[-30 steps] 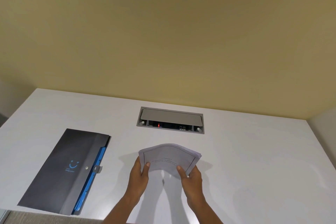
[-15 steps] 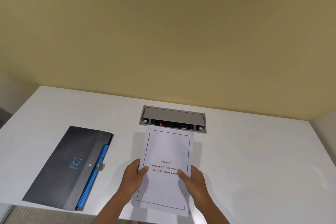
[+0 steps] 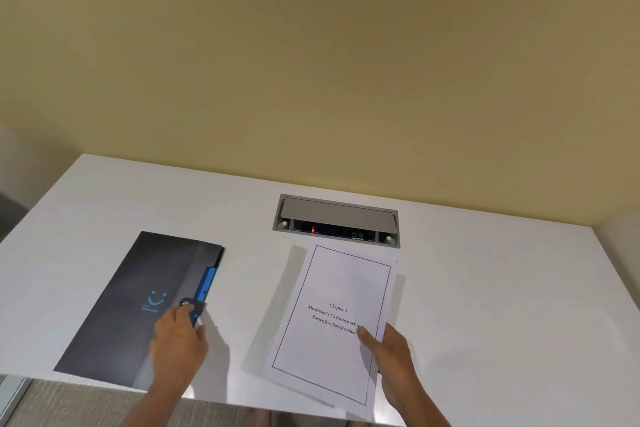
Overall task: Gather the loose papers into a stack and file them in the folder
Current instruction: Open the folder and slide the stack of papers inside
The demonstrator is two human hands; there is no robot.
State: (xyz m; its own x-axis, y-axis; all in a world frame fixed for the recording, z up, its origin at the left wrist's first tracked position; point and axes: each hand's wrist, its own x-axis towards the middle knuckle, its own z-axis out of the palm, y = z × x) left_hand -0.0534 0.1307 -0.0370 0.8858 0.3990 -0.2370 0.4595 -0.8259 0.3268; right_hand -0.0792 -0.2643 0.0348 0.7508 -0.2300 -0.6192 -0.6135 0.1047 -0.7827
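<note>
1. Head view, work surface: a white table (image 3: pixel 485 288) is filling the lower half of the frame and is meeting a plain yellow wall (image 3: pixel 311 62) at its far edge. A grey cable box (image 3: pixel 337 220) is sitting recessed in the table near the wall, its flap partly raised and a small red light showing inside.

2. Head view, folder: a dark grey folder (image 3: pixel 138 302) is lying flat on the left part of the table, tilted so that its far end leans to the right. A blue smile mark is showing on its cover, blue inner edges are showing along its right side, and a snap clasp (image 3: pixel 187 303) is sitting at the middle of that side.

3. Head view, left hand: the left hand (image 3: pixel 178 345) is resting on the folder's right edge just below the clasp, its fingers curled loosely and blurred; whether they are gripping the flap cannot be told.

4. Head view, papers: the stack of papers (image 3: pixel 332 326) is lying on the table to the right of the folder and apart from it, just in front of the cable box, with its near end overhanging the table edge. The top sheet is showing a printed border and a "Chapter 3" heading.

5. Head view, right hand: the right hand (image 3: pixel 394 360) is pinching the stack's right edge, thumb pressing on the top sheet and the other fingers hidden under it.
</note>
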